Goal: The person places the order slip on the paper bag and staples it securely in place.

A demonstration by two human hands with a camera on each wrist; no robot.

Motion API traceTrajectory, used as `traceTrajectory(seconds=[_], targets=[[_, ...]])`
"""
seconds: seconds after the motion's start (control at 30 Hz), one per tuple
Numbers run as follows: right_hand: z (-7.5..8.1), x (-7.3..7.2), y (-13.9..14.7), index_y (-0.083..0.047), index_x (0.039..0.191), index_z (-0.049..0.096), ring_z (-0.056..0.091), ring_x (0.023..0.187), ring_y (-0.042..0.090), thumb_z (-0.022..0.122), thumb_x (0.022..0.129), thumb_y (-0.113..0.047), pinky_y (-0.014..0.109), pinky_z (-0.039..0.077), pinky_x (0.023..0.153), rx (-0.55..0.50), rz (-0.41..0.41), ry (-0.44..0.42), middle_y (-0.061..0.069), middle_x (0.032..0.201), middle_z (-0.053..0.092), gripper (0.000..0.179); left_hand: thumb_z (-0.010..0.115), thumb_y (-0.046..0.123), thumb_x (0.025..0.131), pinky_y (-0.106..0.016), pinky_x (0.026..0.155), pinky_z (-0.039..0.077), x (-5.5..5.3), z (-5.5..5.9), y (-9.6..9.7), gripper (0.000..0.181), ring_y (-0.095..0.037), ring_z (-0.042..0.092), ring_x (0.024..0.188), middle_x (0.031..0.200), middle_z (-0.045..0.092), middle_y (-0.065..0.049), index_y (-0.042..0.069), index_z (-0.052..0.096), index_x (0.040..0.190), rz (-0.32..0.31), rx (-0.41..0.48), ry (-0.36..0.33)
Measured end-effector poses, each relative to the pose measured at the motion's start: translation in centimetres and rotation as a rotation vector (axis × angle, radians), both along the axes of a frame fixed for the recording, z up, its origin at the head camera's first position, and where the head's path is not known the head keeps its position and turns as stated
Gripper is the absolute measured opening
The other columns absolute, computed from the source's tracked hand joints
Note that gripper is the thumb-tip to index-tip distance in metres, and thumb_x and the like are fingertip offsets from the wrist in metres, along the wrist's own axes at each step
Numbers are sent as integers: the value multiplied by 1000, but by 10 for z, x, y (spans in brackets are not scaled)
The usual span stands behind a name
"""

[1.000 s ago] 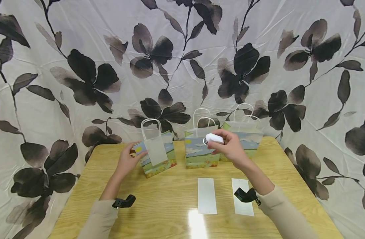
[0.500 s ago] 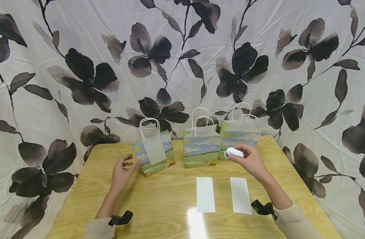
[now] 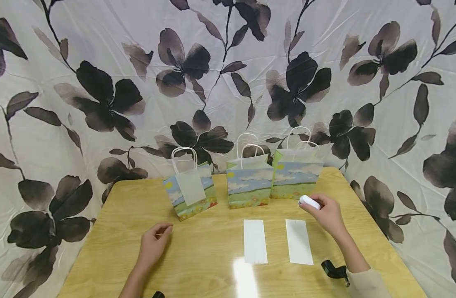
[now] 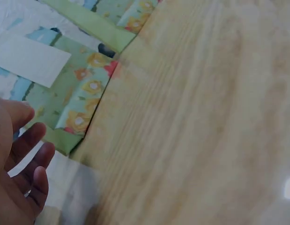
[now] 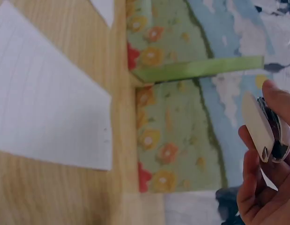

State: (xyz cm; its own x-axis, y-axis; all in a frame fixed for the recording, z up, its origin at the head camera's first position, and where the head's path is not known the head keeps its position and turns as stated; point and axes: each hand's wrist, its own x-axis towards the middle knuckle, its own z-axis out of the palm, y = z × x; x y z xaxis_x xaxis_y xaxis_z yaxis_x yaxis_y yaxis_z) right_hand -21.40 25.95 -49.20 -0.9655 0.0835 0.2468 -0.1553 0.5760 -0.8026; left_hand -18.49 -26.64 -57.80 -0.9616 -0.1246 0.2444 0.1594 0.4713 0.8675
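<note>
My right hand (image 3: 329, 213) pinches a small white stapler (image 3: 310, 202) between thumb and fingers, in front of the rightmost paper bag (image 3: 297, 180). In the right wrist view the stapler (image 5: 258, 125) shows its pale casing and dark inner side. My left hand (image 3: 153, 244) holds nothing, its fingers loosely bent, low over the table in front of the left paper bag (image 3: 210, 191). A blank white slip (image 3: 191, 188) hangs on that bag's front, below its white handles. In the left wrist view the slip (image 4: 34, 60) lies against the bag's flower print.
A third paper bag (image 3: 250, 187) stands in the middle, close to the right one. Two white paper strips (image 3: 255, 241) lie side by side on the wooden table (image 3: 198, 265). Behind the bags hangs a floral curtain (image 3: 228, 103).
My left hand has let go of the left bag and drawn back toward me. The right hand has moved right and down with the stapler, away from the middle bag.
</note>
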Motion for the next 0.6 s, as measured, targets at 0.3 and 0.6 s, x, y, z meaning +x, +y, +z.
traceTrajectory(seconds=[0.3, 0.6], targets=[[-25, -3, 20, -2, 105, 68, 58, 83, 23, 78, 83, -38, 29, 49, 62, 52, -100, -55, 14, 100, 67, 43, 67, 17, 94, -25, 64, 52, 9, -7, 18, 14, -15, 64, 77, 91, 71, -6, 5, 73, 100, -42, -6, -13], [-56, -4, 42, 0, 109, 66, 60, 88, 26, 77, 83, -41, 29, 49, 66, 26, -162, -113, 16, 103, 66, 50, 68, 16, 93, -26, 66, 52, 15, -6, 34, 13, -18, 66, 79, 89, 71, -4, 6, 73, 99, -111, 33, -106]])
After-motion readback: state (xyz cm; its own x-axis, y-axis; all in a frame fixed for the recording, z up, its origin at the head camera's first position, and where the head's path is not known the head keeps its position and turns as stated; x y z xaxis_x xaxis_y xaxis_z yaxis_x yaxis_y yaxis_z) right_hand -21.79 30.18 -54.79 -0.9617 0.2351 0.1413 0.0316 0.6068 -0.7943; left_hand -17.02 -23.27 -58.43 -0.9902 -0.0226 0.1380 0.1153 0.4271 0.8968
